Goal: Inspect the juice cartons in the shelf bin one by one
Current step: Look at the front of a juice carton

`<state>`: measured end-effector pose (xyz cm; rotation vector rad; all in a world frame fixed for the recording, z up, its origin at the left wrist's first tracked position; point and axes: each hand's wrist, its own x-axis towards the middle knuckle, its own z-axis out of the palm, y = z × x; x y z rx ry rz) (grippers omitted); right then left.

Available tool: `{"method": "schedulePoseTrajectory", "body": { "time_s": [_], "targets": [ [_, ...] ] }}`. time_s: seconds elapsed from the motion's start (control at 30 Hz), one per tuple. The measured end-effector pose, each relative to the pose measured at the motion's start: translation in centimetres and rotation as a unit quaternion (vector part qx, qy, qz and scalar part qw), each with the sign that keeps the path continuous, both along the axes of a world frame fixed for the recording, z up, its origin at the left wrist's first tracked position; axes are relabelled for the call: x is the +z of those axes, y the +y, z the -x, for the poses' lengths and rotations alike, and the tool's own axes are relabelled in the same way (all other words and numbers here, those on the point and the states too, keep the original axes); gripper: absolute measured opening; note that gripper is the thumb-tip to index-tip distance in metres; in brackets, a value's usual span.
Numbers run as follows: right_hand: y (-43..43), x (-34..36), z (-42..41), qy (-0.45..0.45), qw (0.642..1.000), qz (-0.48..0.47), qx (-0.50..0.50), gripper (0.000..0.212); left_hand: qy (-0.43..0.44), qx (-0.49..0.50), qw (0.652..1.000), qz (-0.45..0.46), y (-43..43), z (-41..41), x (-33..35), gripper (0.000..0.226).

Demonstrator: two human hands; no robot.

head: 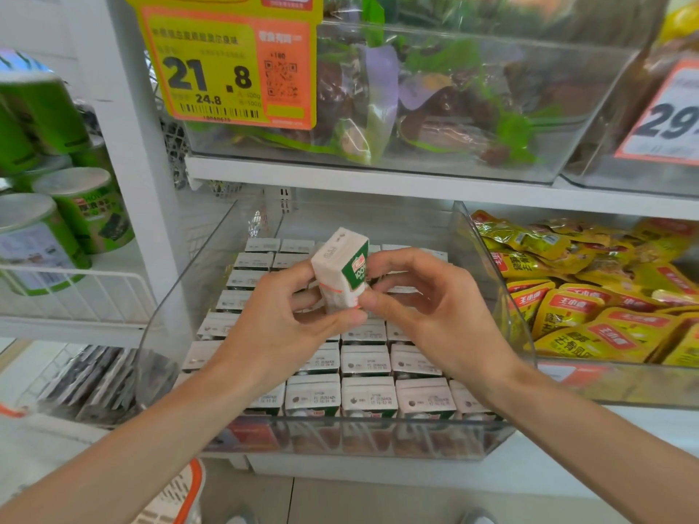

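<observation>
Left hand (pixel 276 327), right hand (pixel 435 308) pinch carton (pixel 340 270) over bin (pixel 170 315); yellow pouches (pixel 590 304) right.

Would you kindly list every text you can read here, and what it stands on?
"21.8" over "24.8": yellow price tag.
"29", cut off at the edge: white price tag.
"100": green panel of the lifted carton.
"王小卤": yellow snack packs.
Date prints on the binned cartons and labels on the green cans: too blurred to read.
</observation>
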<state>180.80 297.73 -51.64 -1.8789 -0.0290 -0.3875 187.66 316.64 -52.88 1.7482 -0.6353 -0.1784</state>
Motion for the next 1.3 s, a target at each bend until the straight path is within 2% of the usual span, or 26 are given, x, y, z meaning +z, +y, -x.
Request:
{"method": "schedulePoseTrajectory", "body": {
  "time_s": [0.2,0.3,0.43,0.57,0.7,0.93,1.07,1.13,1.23,1.3],
  "targets": [
    [-0.4,-0.3,0.0,0.035,0.999,0.002,0.015,0.055,0.029,-0.007,1.000,0.004,0.2,-0.1,0.3,0.054],
    [-0.3,-0.3,-0.1,0.059,0.997,-0.019,0.034,0.050,0.061,-0.021,0.998,0.017,0.4,-0.2,0.4,0.056],
    [-0.5,-0.2,0.0,0.041,0.997,-0.059,0.011,0.042,0.107,-0.012,0.991,0.084,0.5,-0.7,0.2,0.063],
    [-0.4,-0.3,-0.1,0.051,0.995,-0.080,-0.007,0.037,0.149,-0.019,0.979,0.135,0.4,-0.9,-0.2,0.052],
    [-0.3,-0.3,-0.4,0.064,0.990,-0.125,-0.010,0.026,0.148,-0.034,0.979,0.136,0.2,-0.8,-0.3,0.040],
    [0.0,-0.6,-0.3,0.058,0.996,-0.064,0.036,0.035,0.079,-0.016,0.996,0.048,0.4,-0.4,0.3,0.041],
    [0.1,-0.8,-0.6,0.050,0.995,-0.057,0.059,0.032,0.082,0.015,0.995,0.059,0.9,-0.7,0.9,0.039],
    [0.4,-0.8,-0.8,0.053,0.996,-0.040,0.064,0.031,0.054,0.024,0.997,0.044,1.3,-0.8,1.1,0.038],
    [1.3,-0.4,-1.3,0.035,0.997,0.036,0.065,0.029,0.021,0.043,0.999,0.014,2.0,-1.0,1.8,0.047],
    [2.3,0.3,-1.7,0.003,0.995,0.082,0.057,0.038,-0.002,0.050,0.999,-0.009,2.7,-0.9,2.4,0.054]
  ]
}}
